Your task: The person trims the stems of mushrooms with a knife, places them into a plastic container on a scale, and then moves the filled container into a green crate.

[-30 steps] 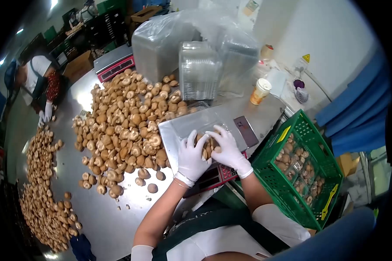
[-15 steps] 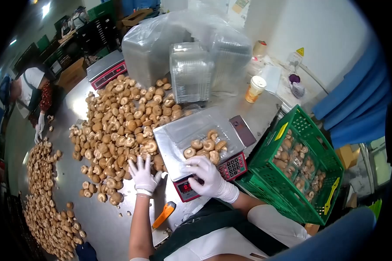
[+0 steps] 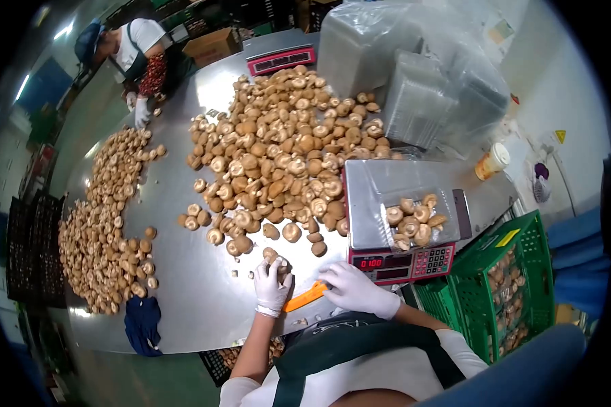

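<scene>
My left hand [image 3: 273, 288], in a white glove, is closed around a brown mushroom [image 3: 271, 255] above the metal table's near part. Beside it, the gloved right hand [image 3: 356, 288] has its fingers curled at the upper end of an orange utility knife [image 3: 304, 297]; part of the grip is hidden. The knife's other end points towards my left wrist. A clear plastic tray [image 3: 389, 234] holding several mushrooms rests on a scale [image 3: 366, 203], whose red display reads 0100. Beyond my hands spreads a large heap of mushrooms [image 3: 278, 163].
Green crates [image 3: 540, 251] with packed mushrooms stand at the right. Bagged stacks of clear trays [image 3: 421, 102], a paper cup [image 3: 492, 161] and a second scale [image 3: 278, 51] are at the back. Another mushroom pile [image 3: 98, 230] lies left, near a co-worker's gloved hand [image 3: 142, 112].
My view has swung left. My right hand has left the tray on the scale and come to the utility knife. The left hand, previously spread at the heap's edge, now has a mushroom.
</scene>
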